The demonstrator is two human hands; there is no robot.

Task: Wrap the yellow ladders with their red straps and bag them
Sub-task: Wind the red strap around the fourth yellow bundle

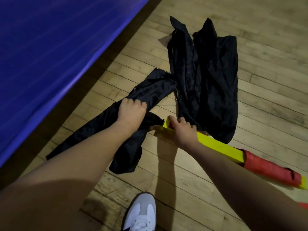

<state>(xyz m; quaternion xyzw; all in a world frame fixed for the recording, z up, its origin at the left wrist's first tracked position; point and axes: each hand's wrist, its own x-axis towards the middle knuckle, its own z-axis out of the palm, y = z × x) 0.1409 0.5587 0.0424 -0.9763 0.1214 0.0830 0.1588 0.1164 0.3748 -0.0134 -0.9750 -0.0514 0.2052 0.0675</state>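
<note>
1. Lying slantwise on the wooden floor [208,189], the yellow ladder bundle [220,145] is bound near its far-right end by a red strap [270,170]; so the wrapping looks done and the bagging is the step in hand.
2. The right hand [181,130] curls over the bundle's near end, fingers clamped on the yellow edge; this seems meant to steer that end toward the bag's mouth, which opens just beside it.
3. The left hand [131,110] grips a bunch of the black bag [126,127], fingers curled into the cloth; holding it likely keeps the limp fabric from sliding as the bundle goes in; the two hands are near each other but apart.
4. More black bags [203,77] lie spread flat beyond, one corner touching the bundle.
5. A blue mat [50,52] runs along the left; a white shoe [140,214] stands at the bottom edge.
</note>
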